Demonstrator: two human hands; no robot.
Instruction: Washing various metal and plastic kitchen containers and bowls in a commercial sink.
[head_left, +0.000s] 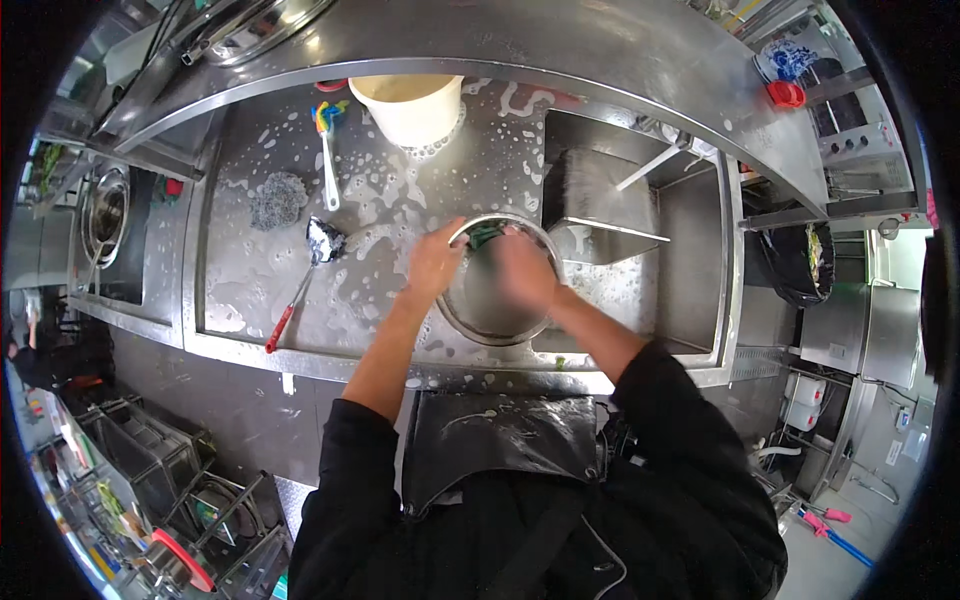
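A round metal pot (501, 330) rests on the wet steel counter beside the sink. My left hand (437, 259) grips its upper left rim. Inside the pot, my right hand (525, 270) is blurred against a green scouring pad (484, 234); its fingers are partly hidden, and I cannot tell how firmly they hold the pad. To the left lie a steel wool scourer (278, 201), a white-handled brush (328, 165) and a red-handled utensil (281, 326) with a foamy head. A cream plastic bucket (412, 112) stands at the back.
On the right is the sink basin (690, 262), with a rectangular metal container (611, 187) under the tap (652, 166). A steel shelf (480, 37) crosses above the counter's back. A black bin bag (795, 266) hangs at the right. Another person (64, 360) is at far left.
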